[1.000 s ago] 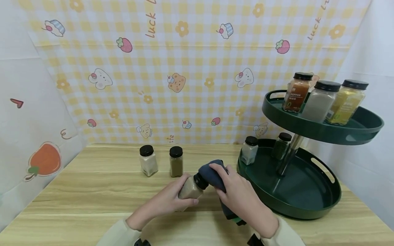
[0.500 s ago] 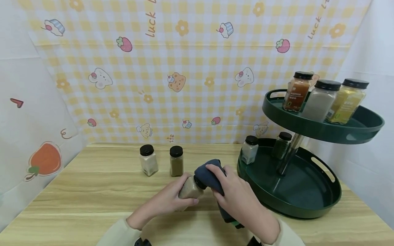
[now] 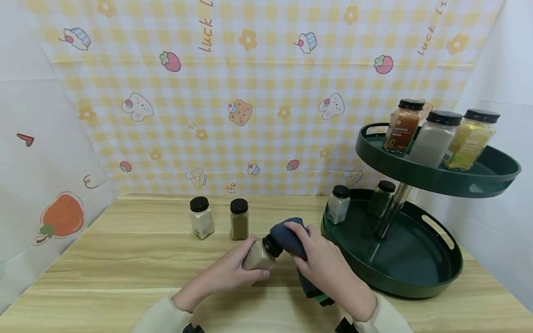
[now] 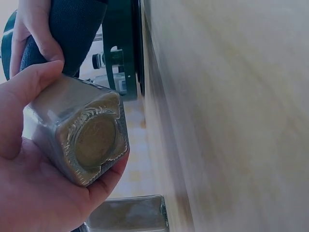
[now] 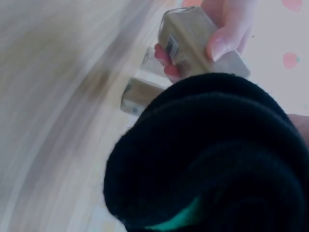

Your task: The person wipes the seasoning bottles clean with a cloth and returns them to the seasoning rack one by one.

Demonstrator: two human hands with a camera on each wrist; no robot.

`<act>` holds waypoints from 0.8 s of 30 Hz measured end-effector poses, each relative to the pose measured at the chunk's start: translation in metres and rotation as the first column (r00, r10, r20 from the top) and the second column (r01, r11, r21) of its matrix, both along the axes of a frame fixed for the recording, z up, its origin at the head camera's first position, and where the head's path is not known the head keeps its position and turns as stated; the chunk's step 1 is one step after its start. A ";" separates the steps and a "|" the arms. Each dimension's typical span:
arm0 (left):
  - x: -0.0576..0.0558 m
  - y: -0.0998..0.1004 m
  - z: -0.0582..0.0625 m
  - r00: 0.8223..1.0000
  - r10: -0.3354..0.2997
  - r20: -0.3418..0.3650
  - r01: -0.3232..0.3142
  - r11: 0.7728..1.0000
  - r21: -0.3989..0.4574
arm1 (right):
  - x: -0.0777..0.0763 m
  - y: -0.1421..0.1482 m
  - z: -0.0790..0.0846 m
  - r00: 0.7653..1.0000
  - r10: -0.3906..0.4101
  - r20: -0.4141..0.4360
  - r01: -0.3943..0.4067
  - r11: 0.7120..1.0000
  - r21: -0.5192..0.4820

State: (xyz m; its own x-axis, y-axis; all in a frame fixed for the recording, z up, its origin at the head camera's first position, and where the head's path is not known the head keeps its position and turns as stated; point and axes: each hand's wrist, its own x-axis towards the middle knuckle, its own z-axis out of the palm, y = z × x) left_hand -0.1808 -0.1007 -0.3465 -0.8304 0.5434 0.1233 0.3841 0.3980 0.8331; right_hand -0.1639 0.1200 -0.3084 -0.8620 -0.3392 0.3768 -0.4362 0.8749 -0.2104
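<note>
Tilted over the wood table, a square glass spice jar (image 3: pixel 259 257) with a black lid sits in the grip of my left hand (image 3: pixel 225 274). Its lid points right and up, and the left wrist view shows its glass base. My right hand (image 3: pixel 325 261) holds a folded dark navy cloth (image 3: pixel 286 238) right at the lid's edge; green shows at the cloth's lower end. In the right wrist view the cloth (image 5: pixel 203 145) hides most of my right hand. Behind my left hand stand a jar of pale powder (image 3: pixel 201 222) and a jar of brown powder (image 3: pixel 239 224).
A dark green two-tier rack (image 3: pixel 416 259) stands at the right. Its upper tray (image 3: pixel 433 172) carries a red-brown pepper jar (image 3: pixel 402 128), a greyish jar (image 3: pixel 433 141) and a yellow jar (image 3: pixel 468 143). A white jar (image 3: pixel 338 207) and a dark green jar (image 3: pixel 381 201) are on the lower tray.
The cloth in my right hand went left over the jar's lid, then came back right, so more of the lid shows again. My left hand and the jar have stayed nearly still.
</note>
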 end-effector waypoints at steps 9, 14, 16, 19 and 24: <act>-0.001 -0.001 0.001 0.994 0.067 0.083 -0.075 0.992 0.100 | 0.001 0.002 0.010 0.998 -0.014 0.062 0.016 0.999 -0.041; 0.000 0.000 0.003 0.975 0.193 0.114 -0.204 0.975 0.093 | 0.001 0.003 0.010 0.997 -0.024 0.072 0.027 0.999 -0.042; -0.002 -0.001 0.004 0.966 0.214 0.142 -0.231 0.967 0.112 | 0.001 0.004 0.010 0.997 -0.029 0.072 0.032 0.999 -0.043; -0.003 -0.002 0.004 0.960 0.181 0.214 -0.221 0.958 0.181 | 0.001 0.005 0.009 0.996 -0.031 0.079 0.035 0.998 -0.043; -0.005 -0.005 0.000 0.945 0.118 0.303 -0.208 0.936 0.283 | 0.000 0.005 0.008 0.997 -0.024 0.080 0.027 0.999 -0.042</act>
State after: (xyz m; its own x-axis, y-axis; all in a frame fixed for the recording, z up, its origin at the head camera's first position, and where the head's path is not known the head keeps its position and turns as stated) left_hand -0.1856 -0.1054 -0.3469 -0.9291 0.3695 0.0142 0.0716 0.1421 0.9873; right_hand -0.1635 0.1248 -0.3002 -0.8979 -0.3015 0.3207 -0.3942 0.8750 -0.2811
